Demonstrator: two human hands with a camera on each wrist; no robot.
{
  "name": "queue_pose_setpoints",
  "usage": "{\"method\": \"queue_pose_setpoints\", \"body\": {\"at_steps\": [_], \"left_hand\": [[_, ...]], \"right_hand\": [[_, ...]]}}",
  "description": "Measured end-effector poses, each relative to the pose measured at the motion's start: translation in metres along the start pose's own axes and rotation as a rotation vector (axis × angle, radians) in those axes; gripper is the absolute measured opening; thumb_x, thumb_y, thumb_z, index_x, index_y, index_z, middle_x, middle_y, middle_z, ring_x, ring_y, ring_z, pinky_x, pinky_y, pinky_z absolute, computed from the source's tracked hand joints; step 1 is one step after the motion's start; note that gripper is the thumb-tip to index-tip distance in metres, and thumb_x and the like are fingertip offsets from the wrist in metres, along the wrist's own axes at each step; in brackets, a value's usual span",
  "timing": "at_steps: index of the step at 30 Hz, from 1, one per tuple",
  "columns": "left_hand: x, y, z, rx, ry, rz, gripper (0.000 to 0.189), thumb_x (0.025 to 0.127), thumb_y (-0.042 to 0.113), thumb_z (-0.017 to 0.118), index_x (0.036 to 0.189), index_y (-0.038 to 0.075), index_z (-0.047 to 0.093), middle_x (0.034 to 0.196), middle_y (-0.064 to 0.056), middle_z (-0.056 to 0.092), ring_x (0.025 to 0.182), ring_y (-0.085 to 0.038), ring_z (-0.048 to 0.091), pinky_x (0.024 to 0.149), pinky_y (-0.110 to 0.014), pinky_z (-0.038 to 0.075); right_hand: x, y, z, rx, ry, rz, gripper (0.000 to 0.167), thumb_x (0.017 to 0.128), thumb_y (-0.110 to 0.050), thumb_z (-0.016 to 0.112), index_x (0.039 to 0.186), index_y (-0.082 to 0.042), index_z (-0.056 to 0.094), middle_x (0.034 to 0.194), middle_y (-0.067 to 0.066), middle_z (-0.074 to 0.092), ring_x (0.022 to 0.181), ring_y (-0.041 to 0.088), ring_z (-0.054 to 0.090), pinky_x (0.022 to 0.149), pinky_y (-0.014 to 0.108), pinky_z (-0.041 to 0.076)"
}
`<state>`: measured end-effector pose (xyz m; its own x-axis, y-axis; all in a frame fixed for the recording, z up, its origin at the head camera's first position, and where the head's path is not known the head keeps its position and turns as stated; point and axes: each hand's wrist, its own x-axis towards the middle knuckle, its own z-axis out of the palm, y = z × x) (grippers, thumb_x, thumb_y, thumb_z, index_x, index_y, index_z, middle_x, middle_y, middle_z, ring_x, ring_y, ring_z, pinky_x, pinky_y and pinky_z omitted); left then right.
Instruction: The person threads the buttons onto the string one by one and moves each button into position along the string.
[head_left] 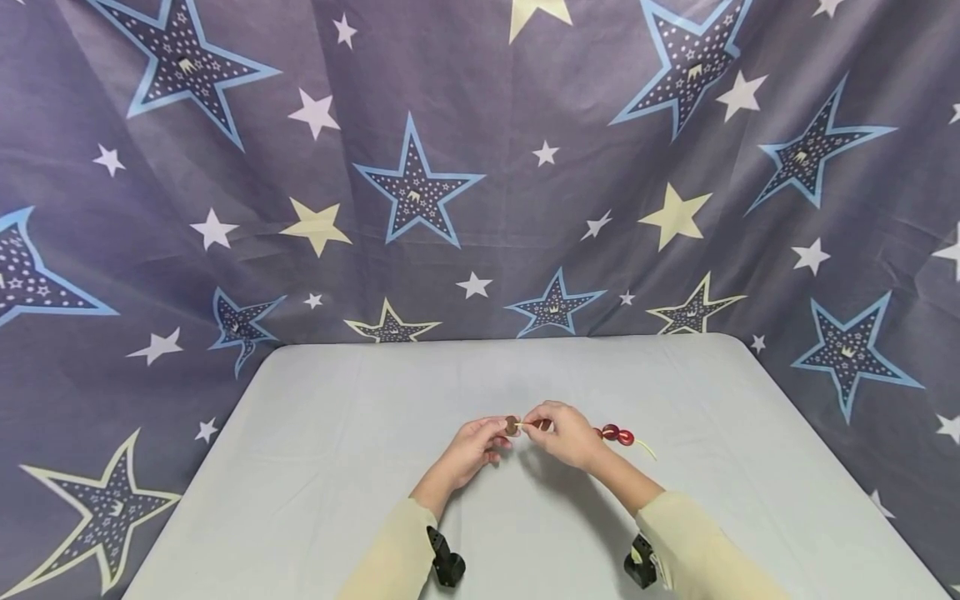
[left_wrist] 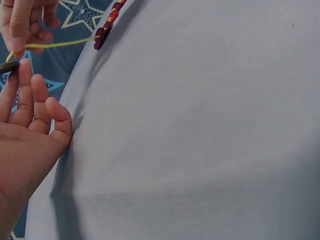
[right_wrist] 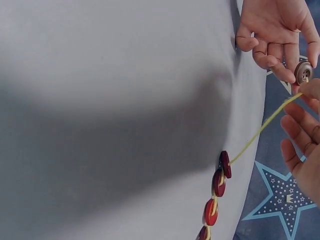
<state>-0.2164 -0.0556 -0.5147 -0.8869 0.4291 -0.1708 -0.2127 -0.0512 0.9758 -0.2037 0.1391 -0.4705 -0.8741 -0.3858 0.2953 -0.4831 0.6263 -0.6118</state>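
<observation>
My left hand (head_left: 471, 450) pinches a round brown button (right_wrist: 303, 73) at its edge between thumb and fingertips. Two holes or more show in the button's face in the right wrist view. Right beside it, my right hand (head_left: 567, 434) pinches a yellow cord (right_wrist: 265, 122) with the tip close against the button's holes. From the fingers the cord runs down to a row of threaded buttons (right_wrist: 219, 182), dark red and bright red, lying on the cloth. In the head view some of that row is hidden behind the right hand.
A pale grey cloth covers the table (head_left: 322, 500). The cord's loose tail (head_left: 647, 450) lies beyond the red buttons, to the right. Behind the table hangs a dark curtain (head_left: 480, 250) with stars. A small black device sits at each cream sleeve.
</observation>
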Motion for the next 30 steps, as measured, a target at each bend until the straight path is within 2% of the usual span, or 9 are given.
{"method": "queue_pose_setpoints", "body": {"at_steps": [3,7,12,15,20,24,30], "left_hand": [[-0.005,0.006,0.001,0.003,-0.006,0.008,0.038,0.097,0.021,0.044,0.124,-0.004,0.054,0.092,0.008,0.066,0.083,-0.009,0.056,0.066,-0.026,0.043],[-0.008,0.011,0.003,0.007,-0.008,0.009,0.036,0.097,0.019,0.045,0.121,-0.005,0.055,0.091,0.008,0.066,0.083,-0.010,0.057,0.067,-0.026,0.043],[-0.003,0.004,0.001,-0.004,0.009,0.005,0.035,0.097,0.020,0.046,0.121,-0.004,0.056,0.090,0.010,0.067,0.082,-0.009,0.057,0.066,-0.026,0.043],[0.001,-0.001,0.001,-0.001,0.027,0.007,0.037,0.096,0.022,0.048,0.122,-0.003,0.056,0.093,0.008,0.067,0.081,-0.008,0.057,0.064,-0.025,0.043],[0.003,-0.001,0.003,0.082,0.063,0.025,0.041,0.092,0.028,0.055,0.123,0.001,0.057,0.099,0.003,0.068,0.082,-0.009,0.057,0.063,-0.023,0.044],[0.004,0.001,0.005,0.162,0.086,0.057,0.042,0.091,0.032,0.058,0.123,0.005,0.059,0.103,-0.002,0.068,0.083,-0.012,0.057,0.061,-0.023,0.044],[0.003,0.002,0.006,0.202,0.096,0.110,0.039,0.090,0.030,0.062,0.122,0.008,0.061,0.114,-0.009,0.066,0.084,-0.012,0.056,0.059,-0.023,0.044]], "right_hand": [[0.001,-0.001,0.000,0.002,-0.004,-0.004,0.008,0.086,-0.017,0.065,0.087,-0.013,0.071,0.079,-0.006,0.064,0.074,0.008,0.056,0.067,0.028,0.049],[0.003,-0.003,-0.001,-0.002,-0.008,-0.005,0.007,0.086,-0.016,0.065,0.088,-0.013,0.071,0.080,-0.005,0.064,0.075,0.011,0.057,0.066,0.023,0.046],[0.003,-0.003,-0.001,-0.011,-0.020,-0.002,0.007,0.086,-0.017,0.065,0.087,-0.013,0.071,0.081,-0.005,0.064,0.075,0.011,0.057,0.066,0.021,0.045],[0.003,-0.003,-0.002,-0.011,-0.026,-0.005,0.007,0.086,-0.016,0.064,0.087,-0.012,0.071,0.081,-0.005,0.064,0.075,0.011,0.057,0.066,0.023,0.046],[0.004,-0.002,-0.002,-0.015,-0.025,-0.009,0.007,0.086,-0.015,0.065,0.087,-0.012,0.070,0.081,-0.005,0.064,0.075,0.012,0.057,0.067,0.025,0.047],[0.004,-0.002,-0.002,-0.030,-0.028,0.004,0.007,0.086,-0.016,0.065,0.087,-0.013,0.070,0.081,-0.006,0.064,0.074,0.008,0.056,0.066,0.020,0.046],[0.003,-0.002,-0.003,-0.025,-0.029,0.011,0.008,0.086,-0.017,0.064,0.088,-0.012,0.070,0.083,-0.005,0.065,0.076,0.012,0.058,0.067,0.020,0.046]]}}
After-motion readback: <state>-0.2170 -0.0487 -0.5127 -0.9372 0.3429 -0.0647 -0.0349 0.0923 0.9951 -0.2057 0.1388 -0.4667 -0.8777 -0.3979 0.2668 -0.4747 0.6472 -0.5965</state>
